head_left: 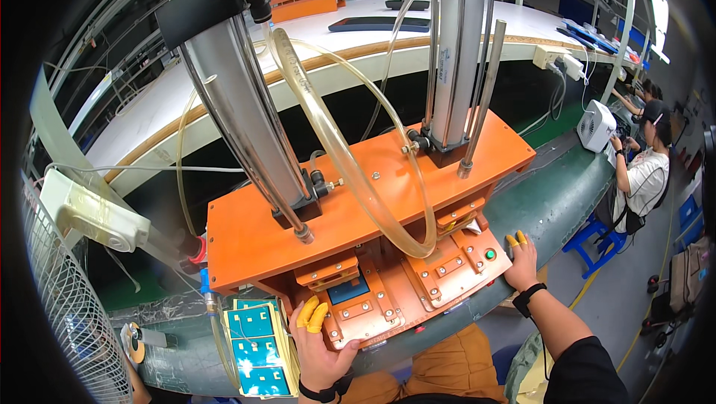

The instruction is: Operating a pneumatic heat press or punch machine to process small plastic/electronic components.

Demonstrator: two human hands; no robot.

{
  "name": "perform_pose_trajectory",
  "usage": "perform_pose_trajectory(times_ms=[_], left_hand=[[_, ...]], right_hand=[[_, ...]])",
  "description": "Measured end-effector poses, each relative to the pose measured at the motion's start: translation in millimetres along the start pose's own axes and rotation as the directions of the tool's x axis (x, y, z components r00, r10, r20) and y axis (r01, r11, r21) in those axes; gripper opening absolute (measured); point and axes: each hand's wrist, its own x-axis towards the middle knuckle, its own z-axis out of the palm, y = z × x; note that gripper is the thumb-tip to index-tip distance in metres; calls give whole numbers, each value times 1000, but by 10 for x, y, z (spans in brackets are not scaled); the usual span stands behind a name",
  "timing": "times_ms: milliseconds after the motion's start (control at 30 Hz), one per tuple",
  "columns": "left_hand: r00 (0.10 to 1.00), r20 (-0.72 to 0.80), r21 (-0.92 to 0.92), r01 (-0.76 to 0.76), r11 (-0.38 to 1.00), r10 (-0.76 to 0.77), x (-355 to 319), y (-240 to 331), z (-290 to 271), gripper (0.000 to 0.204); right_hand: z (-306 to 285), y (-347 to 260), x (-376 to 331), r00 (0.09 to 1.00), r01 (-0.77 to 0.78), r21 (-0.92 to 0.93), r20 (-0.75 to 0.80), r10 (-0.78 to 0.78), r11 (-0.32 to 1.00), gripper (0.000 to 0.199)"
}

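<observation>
My left hand (pixel 322 344) rests at the front left corner of an orange pneumatic press (pixel 373 180). Two of its fingers wear yellow finger cots. The thumb is spread along the front edge and nothing shows in the hand. Against the right end of the press base lies my right hand (pixel 523 261), open, also with yellow cots on two fingertips, beside a green button (pixel 490 254). Under the left press head a dark blue flat piece (pixel 348 289) sits in the copper-coloured fixture (pixel 363 320). The right fixture plate (pixel 451 273) carries screwed-on blocks.
Left of my left hand lies a stack of blue-green sheets (pixel 257 348) with yellowish edges. A wire fan guard (pixel 71 300) stands at far left. Two air cylinders (pixel 456 61) and loose clear hoses (pixel 321 117) rise above the press. A co-worker (pixel 641 165) sits at right.
</observation>
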Motion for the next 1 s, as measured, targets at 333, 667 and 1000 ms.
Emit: perform_pose_trajectory(times_ms=[333,667,1000], left_hand=[[1000,24,-10,-15,1000,16,51,64,-23,78],[999,29,2,-23,1000,23,60,70,0,77],[999,31,6,-26,1000,26,50,69,-20,76]], right_hand=[[-5,0,-2,1000,-10,0,16,10,1000,57],[-3,22,0,1000,-17,-12,15,17,1000,56],[-33,-36,7,999,-21,-5,31,22,1000,56]])
